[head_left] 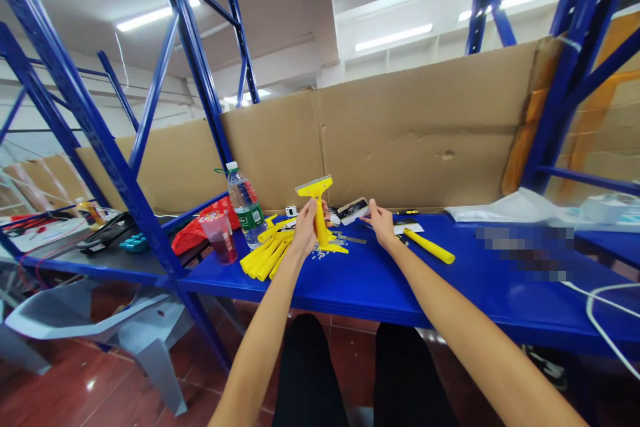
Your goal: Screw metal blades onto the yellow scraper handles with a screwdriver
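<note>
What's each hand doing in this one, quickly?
Left hand: closed around the handle of a yellow scraper, blade end up.
Right hand: closed, fingertips pinching one end of a flat printed packet.

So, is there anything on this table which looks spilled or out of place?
Yes, slightly: small pale bits lie scattered loose on the blue table, beside the pile of yellow handles, with no container around them. One yellow handle also lies apart, at the right; that may be deliberate.

Loose bits (319, 255) too tiny to identify; packet (353, 211) too blurred to read.
</note>
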A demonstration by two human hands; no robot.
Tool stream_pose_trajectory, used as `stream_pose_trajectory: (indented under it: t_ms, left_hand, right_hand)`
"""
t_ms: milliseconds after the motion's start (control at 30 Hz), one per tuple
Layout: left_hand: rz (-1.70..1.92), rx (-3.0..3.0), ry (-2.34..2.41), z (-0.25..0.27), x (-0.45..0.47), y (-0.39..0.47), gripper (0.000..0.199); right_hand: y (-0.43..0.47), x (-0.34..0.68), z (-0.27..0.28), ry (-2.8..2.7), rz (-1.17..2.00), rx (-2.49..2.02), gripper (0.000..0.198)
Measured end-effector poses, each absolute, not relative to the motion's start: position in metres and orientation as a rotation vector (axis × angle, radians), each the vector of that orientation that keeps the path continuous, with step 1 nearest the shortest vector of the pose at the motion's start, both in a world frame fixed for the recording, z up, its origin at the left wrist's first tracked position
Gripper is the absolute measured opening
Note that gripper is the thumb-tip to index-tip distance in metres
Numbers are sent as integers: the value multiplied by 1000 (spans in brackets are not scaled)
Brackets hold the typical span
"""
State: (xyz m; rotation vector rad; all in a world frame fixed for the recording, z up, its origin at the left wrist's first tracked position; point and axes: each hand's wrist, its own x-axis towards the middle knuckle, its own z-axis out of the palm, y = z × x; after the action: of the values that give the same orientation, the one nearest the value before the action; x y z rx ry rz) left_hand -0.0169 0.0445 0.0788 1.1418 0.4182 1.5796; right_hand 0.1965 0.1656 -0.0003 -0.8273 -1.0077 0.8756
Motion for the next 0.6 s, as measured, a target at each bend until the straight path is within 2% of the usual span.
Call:
stream_pose_trajectory:
  t_ms: [100,300,600]
  left_hand:
    - [1627,1095,365,85,-9,86,46]
    - [1716,942,352,69,-17,114,30]
    - [1762,876,346,62,-45,117,31]
  right_hand:
    - [165,196,3,-960,922,-806,58]
    - [158,190,8,-991,1036,-765,19]
    - [146,172,13,-1090,1188,-770,28]
